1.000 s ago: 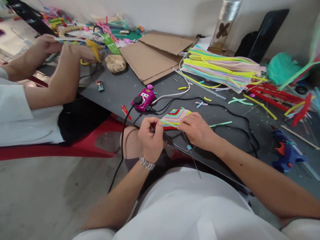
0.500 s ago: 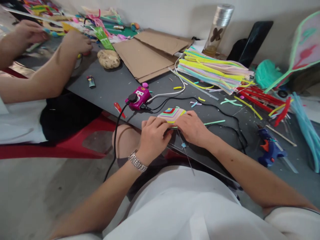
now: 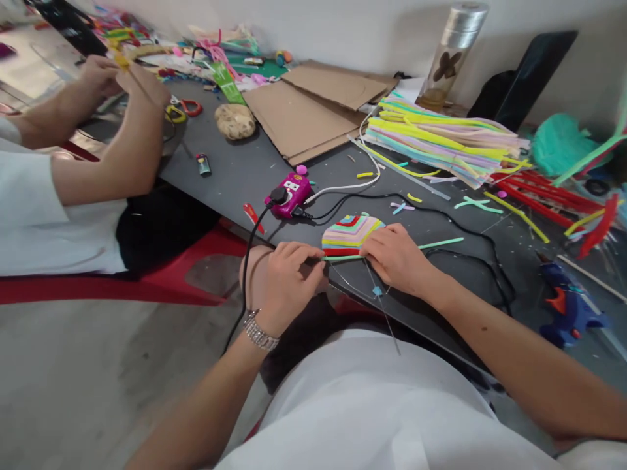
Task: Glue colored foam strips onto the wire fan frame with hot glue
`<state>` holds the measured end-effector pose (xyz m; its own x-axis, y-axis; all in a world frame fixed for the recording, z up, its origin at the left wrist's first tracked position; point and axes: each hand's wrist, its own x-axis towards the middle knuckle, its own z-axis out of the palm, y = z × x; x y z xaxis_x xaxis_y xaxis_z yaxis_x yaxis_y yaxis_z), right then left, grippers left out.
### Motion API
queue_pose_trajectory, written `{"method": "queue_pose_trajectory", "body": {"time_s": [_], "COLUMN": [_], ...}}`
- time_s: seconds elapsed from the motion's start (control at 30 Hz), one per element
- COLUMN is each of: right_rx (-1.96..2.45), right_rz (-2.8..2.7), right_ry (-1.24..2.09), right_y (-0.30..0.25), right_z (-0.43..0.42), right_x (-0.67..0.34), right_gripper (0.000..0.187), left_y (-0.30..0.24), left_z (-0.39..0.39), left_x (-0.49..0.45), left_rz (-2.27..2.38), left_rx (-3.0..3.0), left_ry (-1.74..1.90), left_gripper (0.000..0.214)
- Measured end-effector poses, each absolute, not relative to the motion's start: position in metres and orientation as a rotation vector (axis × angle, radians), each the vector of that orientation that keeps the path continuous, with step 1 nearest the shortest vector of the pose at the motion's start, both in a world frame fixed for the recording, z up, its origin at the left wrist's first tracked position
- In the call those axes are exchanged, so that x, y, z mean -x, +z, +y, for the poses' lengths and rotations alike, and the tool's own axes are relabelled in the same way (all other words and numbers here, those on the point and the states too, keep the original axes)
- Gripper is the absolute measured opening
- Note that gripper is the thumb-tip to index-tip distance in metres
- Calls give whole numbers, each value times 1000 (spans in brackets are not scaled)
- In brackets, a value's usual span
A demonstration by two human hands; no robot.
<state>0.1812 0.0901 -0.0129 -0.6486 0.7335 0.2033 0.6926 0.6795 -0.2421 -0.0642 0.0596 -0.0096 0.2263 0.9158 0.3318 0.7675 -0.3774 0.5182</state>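
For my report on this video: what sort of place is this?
It looks like a craft workshop: a stack of coloured craft strips, a blue hot glue gun and flattened cardboard sheets lie on a dark table.

Panel [image 3: 351, 235]: nested chevron stripes in red, pink, yellow and mint. Strip [image 3: 441, 245]: mint green. Glue gun [image 3: 568, 308]: blue, orange. Socket [image 3: 289, 196]: magenta.

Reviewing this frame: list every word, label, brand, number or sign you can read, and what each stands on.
No text is readable.
Magenta power socket: small markings, too small to read.
Small lighter: label too blurred to read.
Green strip: marks too small to read.
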Motion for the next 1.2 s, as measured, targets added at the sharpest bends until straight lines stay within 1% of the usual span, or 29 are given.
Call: {"method": "queue_pose_trajectory", "body": {"time_s": [0.1, 0.3, 0.47, 0.7, 0.83, 1.0, 1.2], "right_rx": [1142, 1133, 1098, 1086, 1086, 1098, 1075], "right_rz": [-2608, -2631, -2668, -2681, -2680, -2670, -2665], "right_ry": [196, 156, 64, 16, 3, 13, -1], "right_y": [-13, -14, -14, -13, -12, -12, -12], "right_z": [90, 89, 89, 88, 88, 89, 90], "right_x": [-182, -182, -184, -186, -186, -187, -191], "right_gripper": [19, 20, 20, 23, 23, 24, 27], "left_y": [-10, -13, -17, -17, -19, -20, -16], "left_z": [57, 60, 63, 66, 70, 69, 68], "left_x": [70, 65, 64, 62, 61, 61, 61], "left_rz": [1615, 1652, 1649, 1670, 1690, 1662, 1673], "left_rx": [-2223, -2205, -2178, -2206, -2152, -2148, -2092], "left_ry": [885, 859, 904, 830, 835, 814, 799], "left_gripper": [3, 9, 2, 11, 2, 11, 16]}}
